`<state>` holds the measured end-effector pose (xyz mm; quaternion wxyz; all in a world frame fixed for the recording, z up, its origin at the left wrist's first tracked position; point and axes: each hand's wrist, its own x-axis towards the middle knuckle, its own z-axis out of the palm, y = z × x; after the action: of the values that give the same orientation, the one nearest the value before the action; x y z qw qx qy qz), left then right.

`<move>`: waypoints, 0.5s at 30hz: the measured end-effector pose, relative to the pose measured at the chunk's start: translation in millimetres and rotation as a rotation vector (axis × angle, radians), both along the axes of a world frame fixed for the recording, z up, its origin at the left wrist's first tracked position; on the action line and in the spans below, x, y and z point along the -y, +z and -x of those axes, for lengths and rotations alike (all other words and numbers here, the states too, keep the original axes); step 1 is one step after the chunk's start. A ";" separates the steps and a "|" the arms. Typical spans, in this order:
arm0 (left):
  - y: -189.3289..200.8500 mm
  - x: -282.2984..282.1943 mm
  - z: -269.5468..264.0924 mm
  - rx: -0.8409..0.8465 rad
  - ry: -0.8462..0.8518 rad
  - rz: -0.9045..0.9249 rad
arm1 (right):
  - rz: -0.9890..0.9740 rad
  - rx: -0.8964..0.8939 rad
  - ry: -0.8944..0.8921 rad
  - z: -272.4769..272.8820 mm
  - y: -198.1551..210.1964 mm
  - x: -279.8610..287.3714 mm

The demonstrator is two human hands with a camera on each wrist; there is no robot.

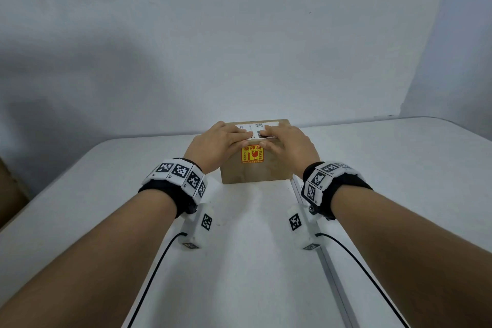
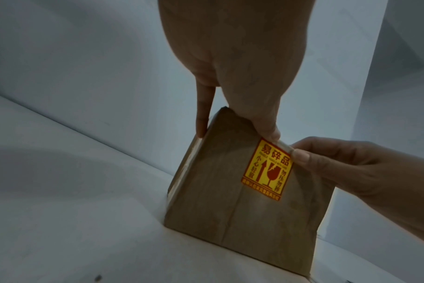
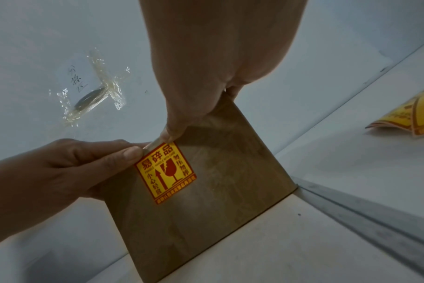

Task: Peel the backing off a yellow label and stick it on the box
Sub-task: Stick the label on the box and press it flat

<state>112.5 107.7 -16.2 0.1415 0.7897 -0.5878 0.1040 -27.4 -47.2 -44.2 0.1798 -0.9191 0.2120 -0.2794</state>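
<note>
A brown cardboard box (image 1: 255, 174) stands on the white table (image 1: 239, 261). The yellow label (image 1: 252, 155) with red print lies flat on its near face, just under the top edge. A pale strip at the label's top edge stands off the cardboard (image 2: 284, 147). My left hand (image 1: 243, 140) and right hand (image 1: 266, 139) both reach over the box top, thumbs down on the front. In the right wrist view the left hand (image 3: 133, 152) pinches the label's (image 3: 166, 172) upper left corner. In the left wrist view the right hand (image 2: 300, 152) pinches the upper right corner of the label (image 2: 266, 170).
A white shipping label (image 1: 257, 126) covers the box top under my fingers. A curled sheet of more yellow labels (image 3: 416, 118) lies on the table to the right. A metal rail (image 3: 363, 206) runs along the table by the box. Brown cardboard (image 1: 10, 194) shows at the left edge.
</note>
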 end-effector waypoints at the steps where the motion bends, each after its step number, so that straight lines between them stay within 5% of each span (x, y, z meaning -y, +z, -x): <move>1: 0.1 0.0 -0.2 -0.001 0.000 -0.003 | -0.008 -0.002 0.000 -0.2 -1.0 0.7; 7: 0.7 -0.7 0.5 -0.016 0.012 -0.008 | -0.011 -0.025 -0.003 4.1 0.4 -2.5; 11: -1.8 0.5 2.9 -0.020 0.028 0.018 | 0.264 -0.111 0.001 3.1 -6.3 -10.5; 15: -3.4 -1.8 5.7 0.022 0.048 0.015 | 0.304 -0.090 -0.074 -5.4 -7.7 -16.3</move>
<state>106.8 109.5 -19.5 0.1384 0.8014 -0.5693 0.1204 -22.0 -30.9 -51.9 0.0183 -0.9388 0.2088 -0.2734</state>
